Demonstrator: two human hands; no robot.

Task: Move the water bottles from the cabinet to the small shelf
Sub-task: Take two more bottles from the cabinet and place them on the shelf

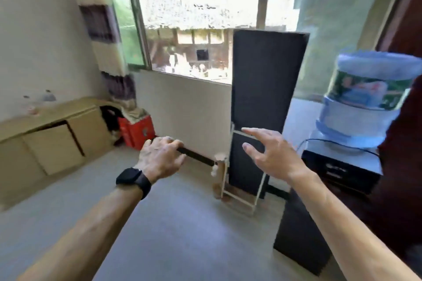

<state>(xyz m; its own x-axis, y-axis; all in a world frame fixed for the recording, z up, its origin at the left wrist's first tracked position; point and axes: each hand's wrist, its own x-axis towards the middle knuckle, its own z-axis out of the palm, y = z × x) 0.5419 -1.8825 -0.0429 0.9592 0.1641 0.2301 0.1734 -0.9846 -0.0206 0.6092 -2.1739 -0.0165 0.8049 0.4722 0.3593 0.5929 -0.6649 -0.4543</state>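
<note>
- Evidently early or between trips: both hands bare, nothing carried.
- Left hand [161, 158], watch [134, 181] on wrist, loosely curled, fingers bent but closed on nothing.
- Right hand [269, 155] spread open, fingers apart, empty, raised in front of the tall dark panel [265, 98].
- Low tan cabinet [52, 134] far off at about 9 o'clock, well apart from both hands; pale blurred shapes on its top [46, 97], possibly water bottles, too smeared to tell.
- Small white-framed shelf [239, 180] on the floor at about 1 o'clock, just below and beyond the right hand; small blurred items at its left side, unidentifiable.
- Large blue water jug [365, 100] at 3 o'clock, on a dispenser.
- Judged: no bottle clearly on the shelf, so most or all moves likely left.
</note>
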